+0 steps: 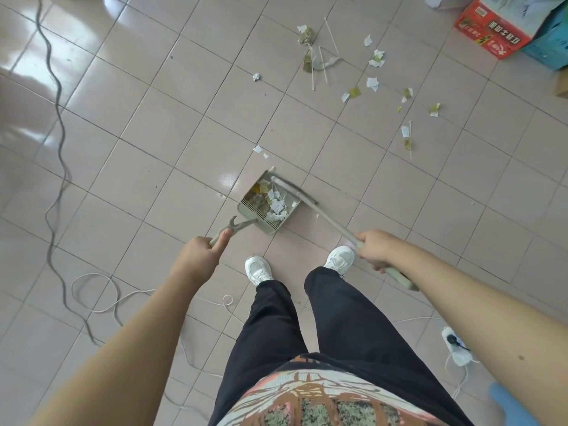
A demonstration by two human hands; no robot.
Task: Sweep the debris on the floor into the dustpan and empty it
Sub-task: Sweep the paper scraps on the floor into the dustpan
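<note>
A pale green dustpan (246, 210) sits on the tiled floor ahead of my feet, holding paper scraps and yellow-green bits. My left hand (201, 255) grips its long handle (238, 226). My right hand (376, 249) grips the pale broom handle (332, 222), whose head (292, 187) lies across the dustpan's open mouth. Loose debris (316, 56) of paper scraps, thin white sticks and wrappers is scattered on the floor farther ahead and to the right, with two small scraps (258, 149) just beyond the dustpan.
A red cardboard box (491, 29) and a blue crate (550, 47) stand at the far right. A dark cable (57, 124) snakes down the left. White cord (107, 299) loops near my feet. A power strip (455, 345) lies at the right.
</note>
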